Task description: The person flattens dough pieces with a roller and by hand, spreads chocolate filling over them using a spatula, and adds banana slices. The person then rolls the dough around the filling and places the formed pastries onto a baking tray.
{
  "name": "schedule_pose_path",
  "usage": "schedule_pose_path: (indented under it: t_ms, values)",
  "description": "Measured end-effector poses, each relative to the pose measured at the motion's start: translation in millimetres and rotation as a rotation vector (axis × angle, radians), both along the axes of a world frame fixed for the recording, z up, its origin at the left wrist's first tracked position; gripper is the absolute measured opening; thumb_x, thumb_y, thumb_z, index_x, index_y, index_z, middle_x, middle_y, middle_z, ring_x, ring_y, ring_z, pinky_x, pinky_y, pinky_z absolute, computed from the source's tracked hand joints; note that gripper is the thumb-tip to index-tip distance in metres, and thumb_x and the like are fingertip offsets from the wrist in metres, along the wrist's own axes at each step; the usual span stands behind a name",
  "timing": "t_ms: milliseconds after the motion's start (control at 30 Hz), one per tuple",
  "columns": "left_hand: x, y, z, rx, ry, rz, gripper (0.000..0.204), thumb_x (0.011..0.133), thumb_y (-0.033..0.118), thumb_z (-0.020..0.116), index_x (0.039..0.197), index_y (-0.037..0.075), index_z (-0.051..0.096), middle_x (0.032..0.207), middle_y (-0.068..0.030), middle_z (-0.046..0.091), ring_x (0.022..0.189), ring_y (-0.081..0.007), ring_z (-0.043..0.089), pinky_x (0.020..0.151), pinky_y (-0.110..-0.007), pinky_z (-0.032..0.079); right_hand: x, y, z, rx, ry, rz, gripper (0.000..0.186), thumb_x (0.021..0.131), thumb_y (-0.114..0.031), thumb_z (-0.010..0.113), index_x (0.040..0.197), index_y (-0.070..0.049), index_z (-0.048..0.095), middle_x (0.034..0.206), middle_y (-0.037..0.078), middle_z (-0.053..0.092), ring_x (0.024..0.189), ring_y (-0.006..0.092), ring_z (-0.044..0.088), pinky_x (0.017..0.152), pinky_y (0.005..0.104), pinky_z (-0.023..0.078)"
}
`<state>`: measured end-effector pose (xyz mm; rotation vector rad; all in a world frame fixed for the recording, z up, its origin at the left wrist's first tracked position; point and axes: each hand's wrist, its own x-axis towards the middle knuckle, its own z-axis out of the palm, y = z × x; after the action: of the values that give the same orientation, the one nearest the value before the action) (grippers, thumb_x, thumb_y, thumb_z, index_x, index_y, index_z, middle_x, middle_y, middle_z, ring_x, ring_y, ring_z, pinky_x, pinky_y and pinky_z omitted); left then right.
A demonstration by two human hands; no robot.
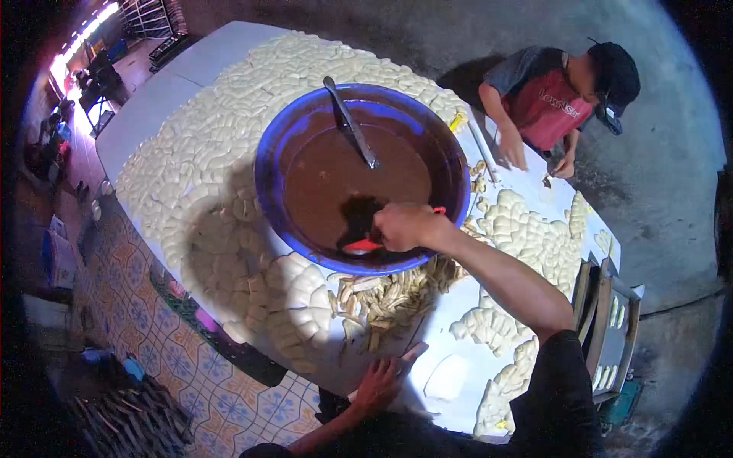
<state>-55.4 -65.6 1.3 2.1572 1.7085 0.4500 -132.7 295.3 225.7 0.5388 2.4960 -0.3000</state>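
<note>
A large blue basin (265, 214) with smooth brown filling (321, 183) stands on the table. My right hand (406, 227) is closed around a red tool (362, 246), perhaps a spatula, low over the near side of the filling. Its red end shows past my fist, and its blade lies at the near inner wall. At the table's near edge rests my left hand (378, 387), fingers spread, with nothing seen in it. Yellowish-brown strips (382, 301) are heaped between that hand and the basin. A long metal utensil (350, 122) leans across the basin's far rim.
Pale dough pieces (191, 153) cover much of the white table (229, 46), with more dough (527, 240) at the right. A co-worker (553, 99) in a cap works at the far right edge, both hands over the table. Trays (611, 336) stand at the right.
</note>
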Motion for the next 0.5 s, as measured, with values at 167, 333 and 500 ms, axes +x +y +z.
schedule_pose_path:
  t_ms: [167, 333, 500]
  values:
    - [9.7, -8.9, 0.9, 0.014, -0.020, 0.041, 0.052, 0.090, 0.026, 0.059, 0.139, 0.008, 0.056, 0.142, -0.0252, 0.046, 0.125, -0.0424, 0.046, 0.102, -0.058, 0.042, 13.2, -2.7, 24.6, -0.127, 0.069, 0.070, 0.028, 0.083, -0.017, 0.064, 0.107, -0.008, 0.075, 0.103, 0.021, 0.074, 0.102, 0.0410, 0.069, 0.087, 0.0512, 0.054]
    - [0.4, 10.8, 21.8, 0.075, 0.108, 0.011, 0.059, 0.088, 0.019, 0.059, 0.146, 0.009, 0.050, 0.124, -0.0210, 0.054, 0.113, -0.0400, 0.053, 0.095, -0.055, 0.046, 72.7, 15.9, 72.8, -0.613, 0.098, 0.055, 0.029, 0.093, -0.022, 0.068, 0.111, 0.000, 0.072, 0.087, 0.013, 0.074, 0.085, 0.0208, 0.071, 0.075, 0.0371, 0.054]
    - [-4.0, 32.9, 46.7, 0.142, 0.218, 0.141, 0.066, 0.087, 0.012, 0.059, 0.151, 0.015, 0.046, 0.104, -0.0148, 0.056, 0.101, -0.0325, 0.056, 0.089, -0.046, 0.046, 214.8, -71.3, 85.6, -0.441, 0.124, -0.183, 0.018, 0.091, -0.013, 0.065, 0.104, -0.006, 0.075, 0.083, 0.013, 0.070, 0.076, 0.0256, 0.069, 0.068, 0.0385, 0.052]
